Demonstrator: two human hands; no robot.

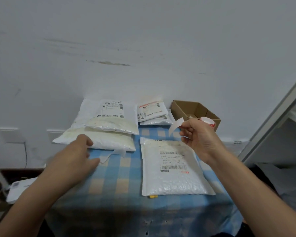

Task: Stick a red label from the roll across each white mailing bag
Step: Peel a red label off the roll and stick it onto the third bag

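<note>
Here, from the head view, your right hand (200, 135) is raised above the far right of the bench (123, 177), thumb and forefinger pinching one end of a pale strip (175, 124) that curls up and away to the left. The roll of red labels (208, 121) shows just behind that hand's knuckles, in front of an open cardboard box (191, 108); whether the hand carries the roll or it rests on the box cannot be told.

Your left hand (79, 154) reaches across the left side of the blue checked cloth. Its fingers curl loosely at the near edge of a white mailing bag (99, 139), and its thumb lies just beside a second loose strip (113, 154) lying on the cloth. Whether that hand grips anything cannot be told.

Another bag (108, 117), printed with a shipping slip, lies on top of the far part of the first. Two smaller bags (150, 111) are stacked by the wall, between it and the box. Below your right hand a bubble-lined bag (173, 168) lies flat, address slip up.
</note>
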